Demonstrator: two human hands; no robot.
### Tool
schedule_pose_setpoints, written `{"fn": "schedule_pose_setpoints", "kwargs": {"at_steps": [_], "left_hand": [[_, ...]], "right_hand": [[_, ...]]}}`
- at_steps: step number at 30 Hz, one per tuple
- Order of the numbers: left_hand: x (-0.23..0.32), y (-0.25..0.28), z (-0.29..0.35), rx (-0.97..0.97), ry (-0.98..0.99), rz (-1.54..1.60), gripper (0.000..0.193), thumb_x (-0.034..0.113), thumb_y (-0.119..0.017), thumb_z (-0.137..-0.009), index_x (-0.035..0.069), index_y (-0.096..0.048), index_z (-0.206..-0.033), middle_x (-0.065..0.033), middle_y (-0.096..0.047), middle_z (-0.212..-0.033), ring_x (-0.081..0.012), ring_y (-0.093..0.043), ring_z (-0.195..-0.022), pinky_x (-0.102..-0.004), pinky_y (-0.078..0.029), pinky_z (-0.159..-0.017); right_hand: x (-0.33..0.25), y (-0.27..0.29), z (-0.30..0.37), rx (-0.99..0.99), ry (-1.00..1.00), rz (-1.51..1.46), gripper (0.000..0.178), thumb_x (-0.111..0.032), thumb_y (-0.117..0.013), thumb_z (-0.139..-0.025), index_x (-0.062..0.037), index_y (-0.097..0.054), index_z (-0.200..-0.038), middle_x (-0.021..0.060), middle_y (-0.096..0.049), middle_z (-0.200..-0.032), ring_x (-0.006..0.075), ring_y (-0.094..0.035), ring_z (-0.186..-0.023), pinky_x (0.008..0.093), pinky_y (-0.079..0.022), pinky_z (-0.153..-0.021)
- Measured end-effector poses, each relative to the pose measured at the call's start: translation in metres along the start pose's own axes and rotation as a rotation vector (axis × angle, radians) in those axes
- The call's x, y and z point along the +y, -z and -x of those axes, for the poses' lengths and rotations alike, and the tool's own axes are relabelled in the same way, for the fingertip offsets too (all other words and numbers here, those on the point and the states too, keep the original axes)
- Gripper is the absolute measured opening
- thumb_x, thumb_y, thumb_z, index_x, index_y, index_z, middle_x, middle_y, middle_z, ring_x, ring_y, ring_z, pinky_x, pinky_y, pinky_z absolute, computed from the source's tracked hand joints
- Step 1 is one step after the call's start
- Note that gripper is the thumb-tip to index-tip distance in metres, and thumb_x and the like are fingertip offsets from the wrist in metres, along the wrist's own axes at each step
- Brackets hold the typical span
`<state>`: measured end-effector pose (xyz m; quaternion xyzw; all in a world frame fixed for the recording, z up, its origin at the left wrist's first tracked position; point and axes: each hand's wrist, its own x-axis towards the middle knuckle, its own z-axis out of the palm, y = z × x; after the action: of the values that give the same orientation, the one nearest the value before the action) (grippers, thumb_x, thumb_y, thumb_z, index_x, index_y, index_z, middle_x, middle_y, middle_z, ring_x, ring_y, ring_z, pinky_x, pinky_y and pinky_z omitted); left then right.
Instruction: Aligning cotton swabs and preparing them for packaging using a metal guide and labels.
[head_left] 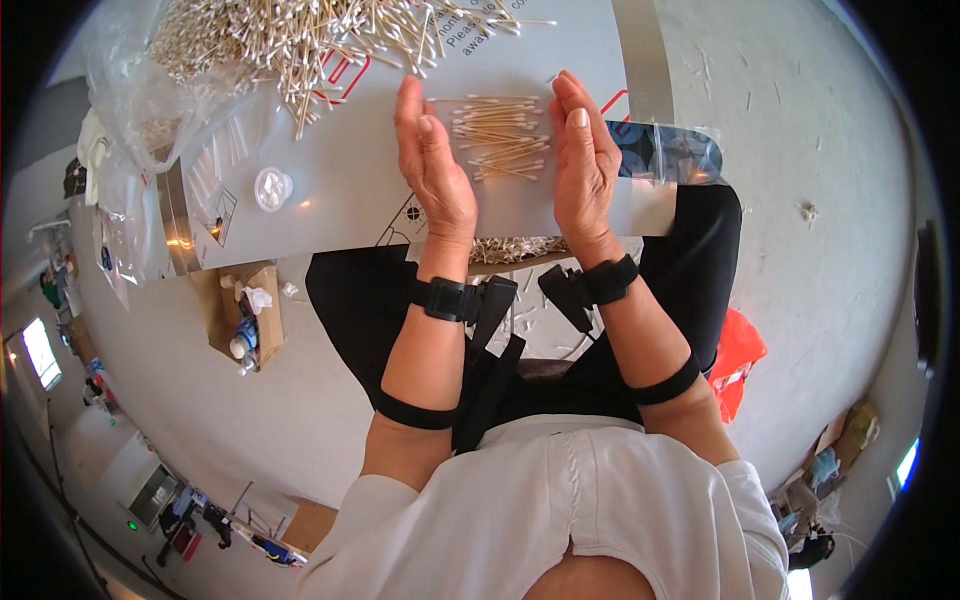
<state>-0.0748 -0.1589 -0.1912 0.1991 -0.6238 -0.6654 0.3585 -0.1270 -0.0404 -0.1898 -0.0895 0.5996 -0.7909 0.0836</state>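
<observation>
Flanking loose swabs (pixel 500 124) on the bench (pixel 340 210), palms inward
At left, a clear bag (pixel 115 65) and a swab heap (pixel 260 45) lie beyond a small cup (pixel 272 190); next comes the left hand (pixel 437 175), fingers straight, thumb slightly parted from them; then the swabs, laid roughly side by side between the hands; then the right hand (pixel 586 165), just beside the swab tips, fingers also extended, thumb uppermost; last, a dark packet (pixel 690 155) at the bench's right edge
</observation>
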Motion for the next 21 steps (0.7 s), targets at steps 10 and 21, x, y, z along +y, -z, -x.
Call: {"fn": "schedule_pose_setpoints", "kwargs": {"at_steps": [10, 21], "left_hand": [[0.0, -0.015, -0.001, -0.047, 0.05, 0.077, 0.058, 0.038, -0.045, -0.101, -0.004, -0.037, -0.14, -0.0169, -0.039, -0.144, -0.0258, -0.035, -0.136, -0.0412, -0.026, -0.114], [0.01, 0.016, -0.043, -0.398, -0.48, -1.117, 0.034, 0.001, -0.061, -0.079, 0.011, -0.064, -0.112, -0.004, -0.059, -0.113, -0.0281, -0.048, -0.11, -0.0408, -0.038, -0.095]], "right_hand": [[0.01, -0.013, -0.012, 0.015, 0.019, -0.079, 0.038, -0.022, -0.052, -0.099, 0.0046, -0.054, -0.126, 0.0172, -0.048, -0.139, 0.0257, -0.045, -0.13, 0.0329, -0.033, -0.108], [-0.034, 0.017, -0.002, -0.455, 0.327, 0.984, 0.078, -0.005, -0.083, -0.056, -0.0112, -0.053, -0.128, 0.0153, -0.043, -0.14, 0.0361, -0.037, -0.134, 0.0429, -0.041, -0.105]]}}
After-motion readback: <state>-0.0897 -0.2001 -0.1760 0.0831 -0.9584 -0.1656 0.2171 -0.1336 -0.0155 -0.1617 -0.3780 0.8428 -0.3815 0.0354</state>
